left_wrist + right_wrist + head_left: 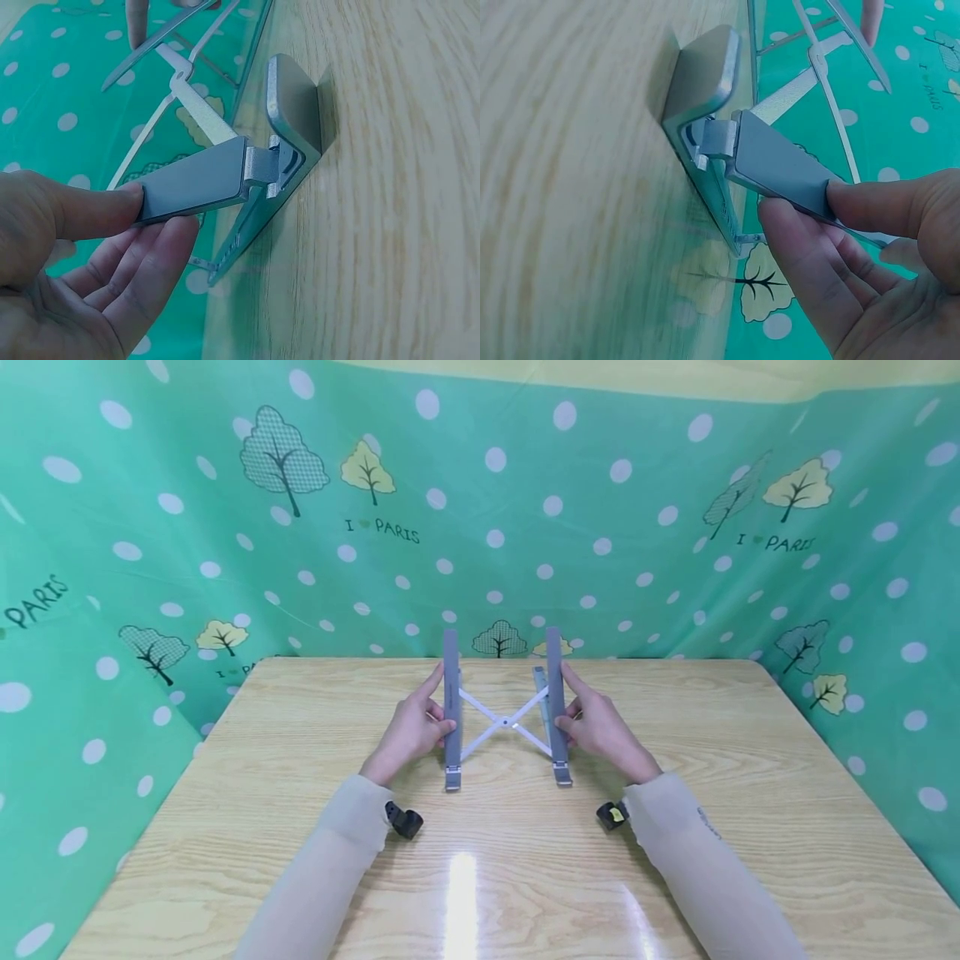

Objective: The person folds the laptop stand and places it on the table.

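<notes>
A grey folding laptop stand [452, 710] is spread open on the wooden table, its two long arms joined by crossed silver bars [506, 722]. My left hand [412, 727] grips the left arm, thumb on its top face and fingers along the outer side. On the opposite side my right hand [600, 724] holds the right arm the same way. In the left wrist view the thumb [101, 210] presses the arm's flat pad, near the hinge and upturned front lip [292, 105]. The right wrist view shows a matching front lip [705, 75] at the table and the raised arm [787, 165] between thumb and fingers.
The wooden table [247, 827] reaches back to a green dotted curtain [495, 510] that hangs behind it and along both sides. Small black cameras [405, 821] are strapped to both wrists. Light glares off the table's front part.
</notes>
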A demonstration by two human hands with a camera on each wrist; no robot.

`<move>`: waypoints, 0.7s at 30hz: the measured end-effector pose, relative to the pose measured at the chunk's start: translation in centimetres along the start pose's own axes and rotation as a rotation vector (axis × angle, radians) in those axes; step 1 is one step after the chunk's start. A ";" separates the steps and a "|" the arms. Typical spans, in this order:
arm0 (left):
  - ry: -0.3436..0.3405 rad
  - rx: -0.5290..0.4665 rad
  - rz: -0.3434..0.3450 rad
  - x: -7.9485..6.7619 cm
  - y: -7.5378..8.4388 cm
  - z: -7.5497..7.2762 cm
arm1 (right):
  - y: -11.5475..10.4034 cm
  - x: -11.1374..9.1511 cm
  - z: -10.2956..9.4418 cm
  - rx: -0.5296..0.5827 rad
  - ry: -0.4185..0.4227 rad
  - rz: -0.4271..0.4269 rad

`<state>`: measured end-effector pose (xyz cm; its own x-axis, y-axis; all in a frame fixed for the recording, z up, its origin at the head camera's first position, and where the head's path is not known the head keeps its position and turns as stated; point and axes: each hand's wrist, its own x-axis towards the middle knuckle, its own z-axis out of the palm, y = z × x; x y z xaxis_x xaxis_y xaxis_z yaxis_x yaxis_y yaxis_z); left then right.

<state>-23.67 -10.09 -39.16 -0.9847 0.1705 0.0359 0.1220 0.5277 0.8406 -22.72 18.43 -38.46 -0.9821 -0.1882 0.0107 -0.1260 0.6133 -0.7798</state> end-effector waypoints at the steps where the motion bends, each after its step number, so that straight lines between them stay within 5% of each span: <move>1: 0.000 0.002 0.000 0.0 0.0 0.0 | 0.0 0.0 0.0 0.001 0.002 0.001; 21: -0.010 0.000 0.007 -0.3 0.2 0.5 | -0.8 -0.1 1.2 -0.004 0.005 -0.015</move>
<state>-23.30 -9.63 -39.25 -0.9825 0.1826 0.0367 0.1292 0.5263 0.8404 -22.38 17.06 -38.62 -0.9807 -0.1938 0.0255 -0.1415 0.6134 -0.7770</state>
